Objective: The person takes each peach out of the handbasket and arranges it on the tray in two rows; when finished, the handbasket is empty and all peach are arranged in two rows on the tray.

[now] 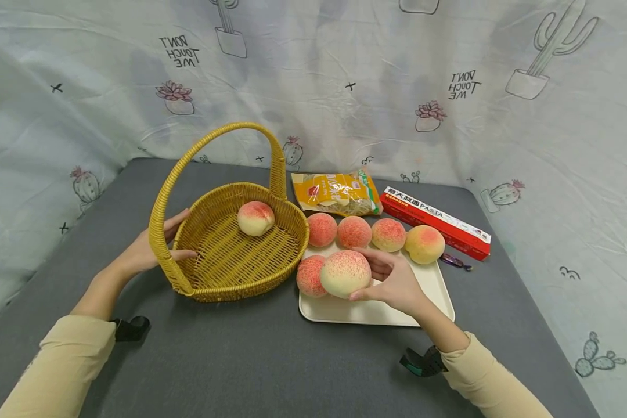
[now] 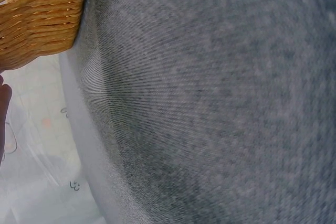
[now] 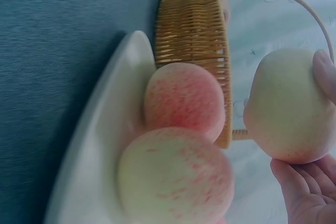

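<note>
My right hand (image 1: 397,284) holds a pale peach with red speckles (image 1: 345,274) between thumb and fingers, raised over the cream tray (image 1: 366,312). In the right wrist view this held peach (image 3: 289,106) hangs clear of a red peach (image 3: 184,98) and a pale one (image 3: 176,177) on the tray. A row of peaches (image 1: 354,232) lies along the tray's far side. At the yellow wicker basket (image 1: 240,287), my left hand (image 1: 148,247) grips the left side, thumb over the rim and fingers outside. One peach (image 1: 256,218) sits inside the basket.
Behind the tray lie an orange-and-clear food packet (image 1: 337,193) and a red pasta box (image 1: 436,223). A purple wrapped candy (image 1: 456,262) is at the tray's right edge. The basket's tall handle (image 1: 209,139) arches over it. A printed cloth (image 1: 313,75) hangs behind the grey table (image 1: 251,360).
</note>
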`<state>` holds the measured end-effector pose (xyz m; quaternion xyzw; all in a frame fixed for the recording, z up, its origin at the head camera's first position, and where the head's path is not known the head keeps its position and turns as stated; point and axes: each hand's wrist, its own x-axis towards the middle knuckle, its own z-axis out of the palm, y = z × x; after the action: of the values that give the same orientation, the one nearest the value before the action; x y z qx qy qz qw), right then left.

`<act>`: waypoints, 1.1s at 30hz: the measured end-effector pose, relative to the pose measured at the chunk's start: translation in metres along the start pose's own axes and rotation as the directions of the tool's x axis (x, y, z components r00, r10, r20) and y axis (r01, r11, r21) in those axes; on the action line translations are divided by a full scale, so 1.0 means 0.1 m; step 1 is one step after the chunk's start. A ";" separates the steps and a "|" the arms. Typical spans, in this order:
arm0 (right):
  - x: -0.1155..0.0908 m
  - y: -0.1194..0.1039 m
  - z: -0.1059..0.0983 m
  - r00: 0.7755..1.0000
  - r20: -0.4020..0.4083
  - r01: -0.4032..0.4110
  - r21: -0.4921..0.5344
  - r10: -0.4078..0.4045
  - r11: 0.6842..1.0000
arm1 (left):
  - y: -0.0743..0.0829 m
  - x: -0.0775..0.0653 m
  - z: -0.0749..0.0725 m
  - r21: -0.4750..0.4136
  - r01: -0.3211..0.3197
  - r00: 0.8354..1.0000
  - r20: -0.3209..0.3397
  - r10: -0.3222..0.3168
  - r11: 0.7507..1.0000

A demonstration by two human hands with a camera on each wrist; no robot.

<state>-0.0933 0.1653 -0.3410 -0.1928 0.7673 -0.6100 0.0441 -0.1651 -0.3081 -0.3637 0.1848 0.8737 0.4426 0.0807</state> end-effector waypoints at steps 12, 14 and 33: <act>-0.32 0.11 -0.23 0.982 -0.166 -0.089 -0.006 0.087 0.996 | 0.00 0.00 0.00 0.001 -0.004 1.000 -0.009 0.004 1.000; -0.37 0.11 -0.28 0.972 -0.212 -0.107 -0.007 0.103 0.994 | 0.00 0.00 0.00 -0.002 0.000 1.000 -0.009 0.000 1.000; -0.61 0.26 -0.59 0.909 -0.360 -0.232 -0.014 0.212 0.973 | -0.03 0.02 0.00 0.016 0.023 1.000 -0.008 -0.023 1.000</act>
<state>-0.0613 0.2451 -0.3609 0.0082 0.7964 -0.6039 -0.0320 -0.1676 -0.3090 -0.3658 0.1736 0.8796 0.4355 0.0809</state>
